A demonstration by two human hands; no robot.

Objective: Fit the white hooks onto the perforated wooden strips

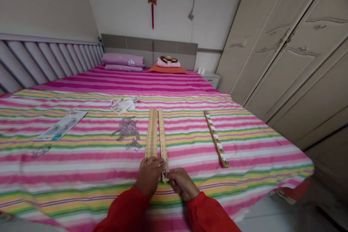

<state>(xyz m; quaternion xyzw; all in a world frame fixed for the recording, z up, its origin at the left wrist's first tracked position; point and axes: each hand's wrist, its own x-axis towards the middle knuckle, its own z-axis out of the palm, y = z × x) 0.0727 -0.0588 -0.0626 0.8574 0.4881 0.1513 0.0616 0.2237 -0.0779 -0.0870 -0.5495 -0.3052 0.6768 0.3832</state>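
A narrow perforated wooden strip [162, 134] lies lengthwise in front of me, and both my hands are at its near end. My left hand [148, 174] is closed, its fingers curled by the strip's edge, and partly covers the near ends of two more perforated wooden strips [151, 134] lying side by side. From the right, my right hand [182, 182] pinches at the strip's near end. A small shiny bit shows between the fingertips, too small to name. Left of the strips are a pile of small clear plastic packets [128, 127] and a smaller packet [133, 145].
A wooden strip with several white hooks [215, 137] lies at right. Leftward are a blister card [63, 126], some wire rings [41, 150] and torn packaging [123, 105]. Everything rests on a striped bedsheet [244, 159]; pillows [123, 61] sit at the headboard, wardrobes [285, 58] at right.
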